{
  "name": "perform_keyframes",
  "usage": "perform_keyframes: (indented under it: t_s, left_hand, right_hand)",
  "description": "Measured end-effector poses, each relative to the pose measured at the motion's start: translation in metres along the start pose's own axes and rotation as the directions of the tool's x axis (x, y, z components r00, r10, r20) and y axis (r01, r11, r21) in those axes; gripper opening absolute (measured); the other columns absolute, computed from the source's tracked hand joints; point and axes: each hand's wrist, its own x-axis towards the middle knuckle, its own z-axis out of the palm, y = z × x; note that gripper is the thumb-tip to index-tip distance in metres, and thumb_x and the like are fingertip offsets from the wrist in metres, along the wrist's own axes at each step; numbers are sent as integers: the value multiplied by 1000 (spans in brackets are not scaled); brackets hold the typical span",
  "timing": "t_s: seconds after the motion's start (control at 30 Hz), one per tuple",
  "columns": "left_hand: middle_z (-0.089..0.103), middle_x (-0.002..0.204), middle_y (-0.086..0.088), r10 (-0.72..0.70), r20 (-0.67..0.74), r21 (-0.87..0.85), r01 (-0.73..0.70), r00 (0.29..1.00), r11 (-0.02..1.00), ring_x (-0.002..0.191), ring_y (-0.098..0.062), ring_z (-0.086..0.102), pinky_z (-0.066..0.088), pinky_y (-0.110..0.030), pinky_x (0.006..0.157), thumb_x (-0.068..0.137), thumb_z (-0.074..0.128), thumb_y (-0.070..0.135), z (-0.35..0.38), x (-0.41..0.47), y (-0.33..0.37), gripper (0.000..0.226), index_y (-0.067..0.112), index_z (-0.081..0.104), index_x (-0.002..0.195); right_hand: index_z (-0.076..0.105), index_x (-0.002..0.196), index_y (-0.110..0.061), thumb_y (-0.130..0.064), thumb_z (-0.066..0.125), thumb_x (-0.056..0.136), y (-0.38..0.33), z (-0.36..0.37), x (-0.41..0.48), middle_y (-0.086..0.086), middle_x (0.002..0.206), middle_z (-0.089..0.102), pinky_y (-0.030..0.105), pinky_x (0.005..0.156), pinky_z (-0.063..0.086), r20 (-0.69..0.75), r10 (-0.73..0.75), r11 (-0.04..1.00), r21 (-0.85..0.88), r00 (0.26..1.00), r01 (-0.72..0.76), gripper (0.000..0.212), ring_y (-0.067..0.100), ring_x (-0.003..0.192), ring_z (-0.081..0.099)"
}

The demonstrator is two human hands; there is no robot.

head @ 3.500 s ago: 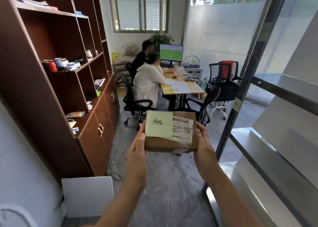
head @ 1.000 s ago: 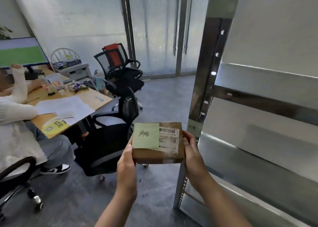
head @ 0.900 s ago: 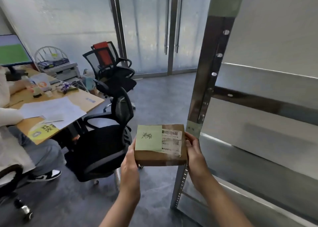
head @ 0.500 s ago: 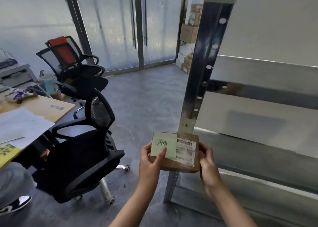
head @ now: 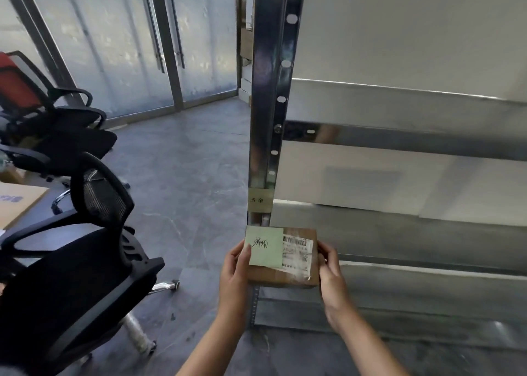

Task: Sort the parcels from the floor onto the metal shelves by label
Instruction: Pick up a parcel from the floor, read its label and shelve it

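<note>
a small brown parcel (head: 282, 279) is held in the air directly in front of the shelf post (head: 271, 90), at the post's lower part and just below a small handwritten tag (head: 260, 200) stuck on the post. the left hand (head: 235, 273) has its grip closed around the parcel's side left of the post, thumb lying over the edge of a green note (head: 265, 246) with dark handwriting on the parcel's top. the right hand (head: 330, 273) has its grip closed around the opposite side, right of the post, fingers curled along the edge beside a white barcode label (head: 296, 251). the parcel touches neither post nor shelf as far as can be seen. the metal shelf (head: 399, 233) runs off to the right of the post, with another level above it. left of the post stands a black mesh office chair (head: 85, 247) on the grey floor (head: 194, 176); further left of the post is a red-backed chair (head: 17, 87), and behind the post to its left are frosted glass doors (head: 159, 42).
</note>
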Motion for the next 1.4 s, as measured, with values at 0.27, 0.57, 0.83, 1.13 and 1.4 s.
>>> perform_keyframes:
  t_s: [0.27,0.57,0.83,1.13,1.4]
  left_hand:
    - [74,120,-6,-4,-48,37,6,999,999,100,-6,73,58,-19,76,95,67,8,8,19,-19,35,15,65,129]
    - [76,121,-2,-4,-144,52,12,990,999,121,-21,66,51,-43,107,99,62,18,22,23,-35,30,20,69,129]
    - [80,108,5,-7,-116,127,22,993,992,111,-18,69,55,-34,95,97,65,13,39,25,-43,25,21,72,121]
    - [80,107,-1,-25,-68,157,35,997,987,103,-16,72,57,-22,78,98,65,13,84,34,-57,23,19,73,118]
    - [79,109,9,-24,-46,239,34,999,970,111,-12,70,56,-35,97,97,66,18,122,78,-52,24,25,74,118]
  right_hand:
    - [52,124,-30,-16,34,110,9,-11,30,-4,121,64,9,71,52,45,41,999,12,998,-41,26,1,102,61]
    - [55,124,-32,-20,34,110,9,-27,57,-7,119,68,7,68,51,109,77,996,43,991,-82,27,-9,92,67]
    - [59,118,-37,-22,37,109,23,-49,64,-5,120,71,25,87,52,83,140,987,69,987,-146,28,4,105,68]
    - [60,119,-36,-21,35,110,23,-88,85,2,125,70,41,107,47,-16,155,976,158,988,-151,30,21,121,62]
    - [58,128,-31,-20,34,110,16,-106,141,6,130,68,28,73,49,-40,129,983,139,991,-122,32,23,116,63]
